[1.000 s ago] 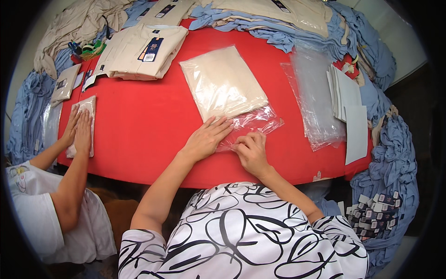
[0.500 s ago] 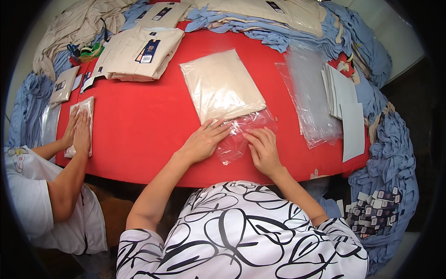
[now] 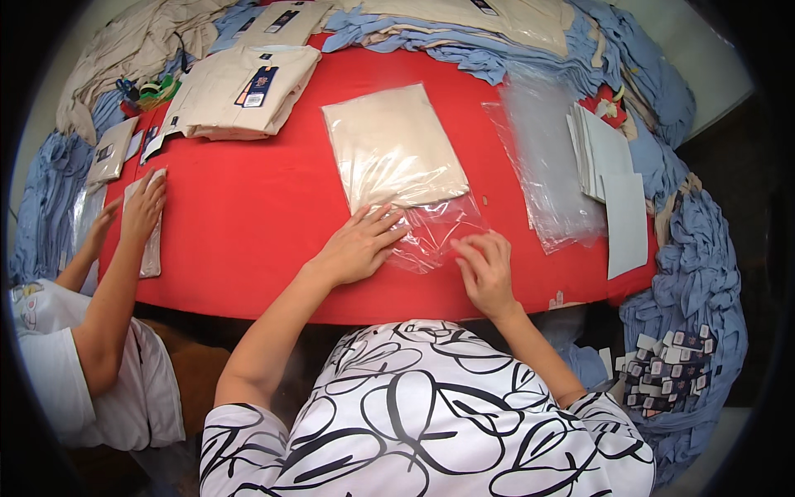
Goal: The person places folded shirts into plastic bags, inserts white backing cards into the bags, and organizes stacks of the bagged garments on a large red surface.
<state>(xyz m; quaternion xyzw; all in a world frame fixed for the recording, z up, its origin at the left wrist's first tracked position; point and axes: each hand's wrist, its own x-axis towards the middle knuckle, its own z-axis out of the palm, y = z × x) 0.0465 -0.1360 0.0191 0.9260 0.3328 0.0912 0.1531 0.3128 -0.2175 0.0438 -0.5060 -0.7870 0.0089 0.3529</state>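
A folded beige garment in a clear plastic bag point(image 3: 402, 153) lies in front of me, its loose clear flap point(image 3: 439, 228) toward me. My left hand point(image 3: 356, 246) rests on the bag's near left edge, fingers stretched out flat where the garment meets the flap. By the flap's right corner is my right hand point(image 3: 487, 272), its fingers loosely bent, with a gap between thumb and forefinger and nothing seen between them.
On the red table point(image 3: 240, 224), folded beige garments with tags point(image 3: 240, 95) lie at the left. At right are clear bags point(image 3: 551, 174) and white card sheets point(image 3: 600, 153). A co-worker's hands point(image 3: 141, 211) are over a bagged garment. Blue garments point(image 3: 696, 265) ring the table; several tags point(image 3: 667, 373) lie on them.
My right hand has moved right, off the flap's middle to its corner. The flap lies more spread out. The co-worker's hands have come apart, the left one lifting off the bagged garment.
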